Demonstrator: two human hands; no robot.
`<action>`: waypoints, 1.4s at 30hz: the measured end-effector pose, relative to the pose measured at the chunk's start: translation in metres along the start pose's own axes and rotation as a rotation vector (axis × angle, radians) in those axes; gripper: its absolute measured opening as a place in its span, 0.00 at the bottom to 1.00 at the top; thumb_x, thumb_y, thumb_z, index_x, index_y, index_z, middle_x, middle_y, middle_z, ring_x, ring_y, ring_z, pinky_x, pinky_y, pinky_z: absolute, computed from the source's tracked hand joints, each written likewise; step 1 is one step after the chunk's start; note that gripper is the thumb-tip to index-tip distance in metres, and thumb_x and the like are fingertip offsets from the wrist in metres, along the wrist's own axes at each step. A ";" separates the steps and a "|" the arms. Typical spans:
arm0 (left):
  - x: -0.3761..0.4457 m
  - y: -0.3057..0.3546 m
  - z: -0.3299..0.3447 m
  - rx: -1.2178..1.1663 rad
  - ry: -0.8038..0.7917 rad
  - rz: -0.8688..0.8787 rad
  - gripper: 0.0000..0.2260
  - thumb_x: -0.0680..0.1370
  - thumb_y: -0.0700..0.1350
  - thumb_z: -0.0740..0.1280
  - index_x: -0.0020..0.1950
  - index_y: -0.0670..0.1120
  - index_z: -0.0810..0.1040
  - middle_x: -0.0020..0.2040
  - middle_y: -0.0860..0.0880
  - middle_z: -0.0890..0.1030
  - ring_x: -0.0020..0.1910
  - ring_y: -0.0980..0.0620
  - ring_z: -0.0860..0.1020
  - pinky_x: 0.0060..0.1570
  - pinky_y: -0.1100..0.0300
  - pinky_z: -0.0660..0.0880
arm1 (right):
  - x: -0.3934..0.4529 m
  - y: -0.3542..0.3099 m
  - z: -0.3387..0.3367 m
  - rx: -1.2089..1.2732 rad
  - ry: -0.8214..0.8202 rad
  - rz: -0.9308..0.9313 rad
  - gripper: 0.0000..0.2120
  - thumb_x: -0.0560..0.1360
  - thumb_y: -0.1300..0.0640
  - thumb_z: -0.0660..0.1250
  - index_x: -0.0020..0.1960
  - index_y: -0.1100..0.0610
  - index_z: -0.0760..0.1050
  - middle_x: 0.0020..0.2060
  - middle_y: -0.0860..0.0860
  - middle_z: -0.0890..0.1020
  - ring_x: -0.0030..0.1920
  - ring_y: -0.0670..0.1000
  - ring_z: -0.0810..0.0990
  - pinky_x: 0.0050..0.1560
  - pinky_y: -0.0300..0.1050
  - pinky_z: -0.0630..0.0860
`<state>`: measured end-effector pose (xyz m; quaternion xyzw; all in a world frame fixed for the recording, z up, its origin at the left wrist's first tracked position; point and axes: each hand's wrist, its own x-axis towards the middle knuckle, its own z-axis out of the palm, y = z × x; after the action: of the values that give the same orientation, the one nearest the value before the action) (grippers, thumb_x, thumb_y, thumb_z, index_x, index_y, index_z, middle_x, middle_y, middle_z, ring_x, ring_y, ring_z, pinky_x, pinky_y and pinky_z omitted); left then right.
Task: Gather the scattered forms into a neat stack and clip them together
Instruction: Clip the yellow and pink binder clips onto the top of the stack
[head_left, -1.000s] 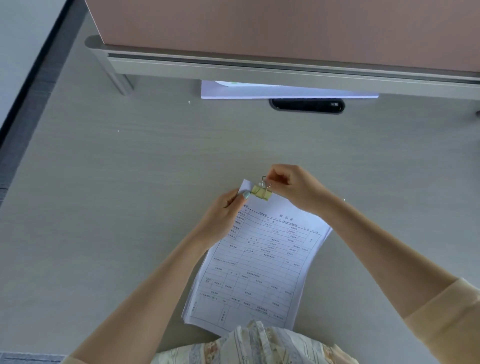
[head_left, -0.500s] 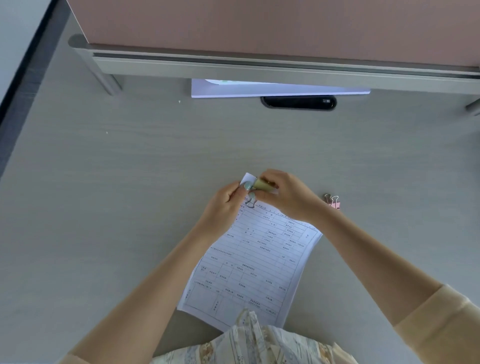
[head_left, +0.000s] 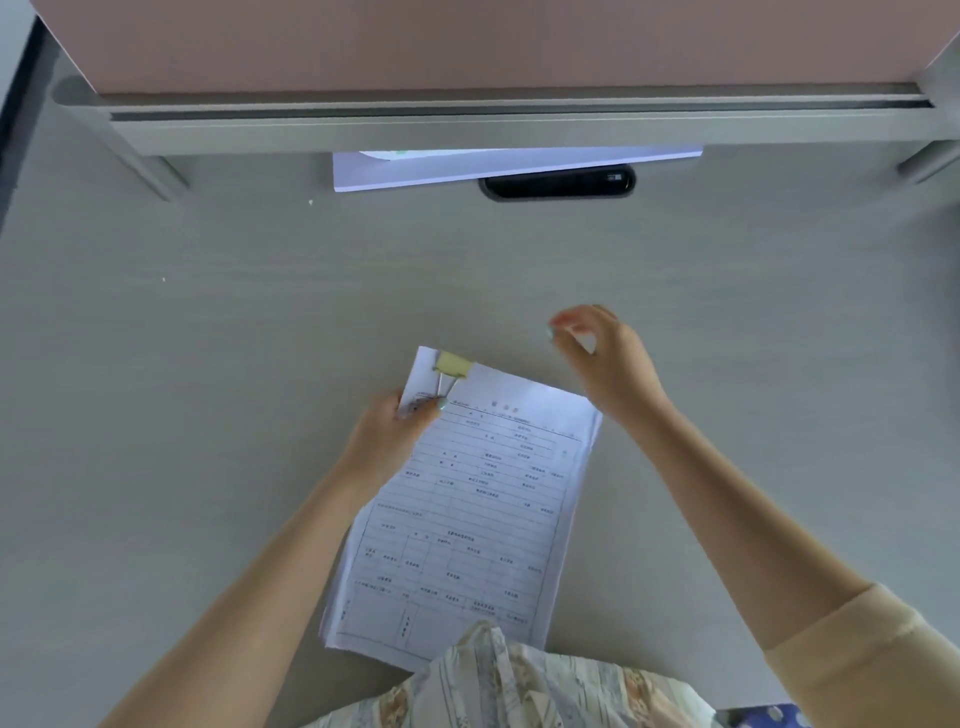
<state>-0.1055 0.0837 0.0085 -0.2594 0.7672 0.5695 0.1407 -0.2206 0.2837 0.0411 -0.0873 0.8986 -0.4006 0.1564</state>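
A stack of printed forms (head_left: 467, 519) lies slanted on the grey desk (head_left: 208, 364), just in front of me. A yellow binder clip (head_left: 453, 365) grips the stack's top left corner, its wire handle folded down onto the top sheet. My left hand (head_left: 397, 434) pinches the stack's left edge just below the clip, thumb on the paper beside the wire handle. My right hand (head_left: 605, 358) hovers above the desk to the right of the stack's top edge, fingers loosely curled and apart, holding nothing.
A partition panel with a metal rail (head_left: 493, 124) runs along the desk's far side. Under it lie white paper sheets (head_left: 467, 169) and a black cable slot (head_left: 558, 183). Patterned clothing (head_left: 519, 686) covers the stack's near end.
My right hand has let go of the yellow clip and moved up and right, away from the stack. The clip's handle is folded down. The pink clip seen earlier is out of sight.
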 end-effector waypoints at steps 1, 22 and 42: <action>0.003 -0.003 -0.003 -0.001 0.045 -0.044 0.14 0.76 0.50 0.64 0.37 0.42 0.69 0.29 0.50 0.59 0.23 0.57 0.56 0.23 0.67 0.53 | 0.004 0.015 -0.005 -0.119 0.051 0.033 0.10 0.76 0.54 0.62 0.54 0.53 0.77 0.55 0.48 0.78 0.56 0.53 0.76 0.55 0.46 0.70; 0.021 0.026 0.048 0.213 0.217 0.113 0.12 0.76 0.44 0.64 0.59 0.46 0.74 0.55 0.51 0.77 0.55 0.51 0.75 0.57 0.55 0.71 | -0.013 0.080 -0.001 -0.026 0.123 0.280 0.19 0.74 0.53 0.65 0.28 0.56 0.63 0.27 0.45 0.75 0.26 0.46 0.69 0.27 0.43 0.60; 0.027 0.052 0.049 -0.016 -0.454 0.046 0.12 0.81 0.51 0.55 0.46 0.51 0.76 0.40 0.54 0.80 0.39 0.59 0.78 0.49 0.60 0.73 | -0.002 0.029 0.009 0.503 -0.582 0.296 0.23 0.74 0.38 0.56 0.35 0.57 0.73 0.30 0.49 0.66 0.27 0.45 0.64 0.34 0.40 0.64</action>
<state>-0.1605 0.1346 0.0213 -0.1082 0.7169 0.6225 0.2948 -0.2169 0.2971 0.0140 -0.0258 0.6937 -0.5395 0.4764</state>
